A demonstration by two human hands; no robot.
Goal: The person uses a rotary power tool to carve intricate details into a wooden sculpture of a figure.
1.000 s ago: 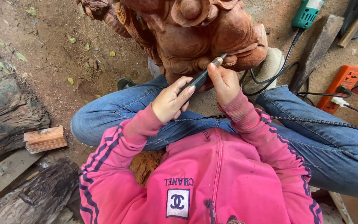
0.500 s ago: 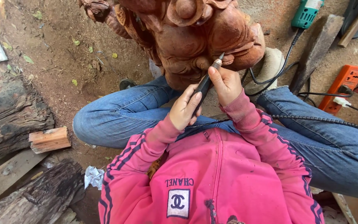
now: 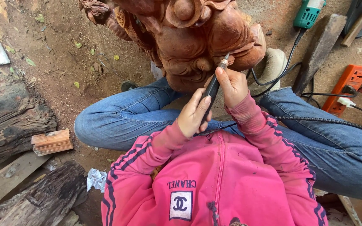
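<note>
Both of your hands close on the slim black rotary handpiece (image 3: 212, 90): your right hand (image 3: 232, 86) pinches it just behind the metal collar, and your left hand (image 3: 194, 114) wraps its lower barrel, thumb laid along the shaft. Its fine tip touches the reddish-brown wooden carving (image 3: 189, 37), which stands on the dirt ground (image 3: 59, 54) between your knees, its base hidden behind your jeans. A coiled black cable (image 3: 315, 121) runs from the tool across your right thigh. Beyond that thigh lie an orange power strip (image 3: 348, 83) and a green power tool (image 3: 308, 12). On your left sit weathered logs (image 3: 9, 113), a small cut wood block (image 3: 52, 142) and a crumpled scrap of paper (image 3: 96, 179).
</note>
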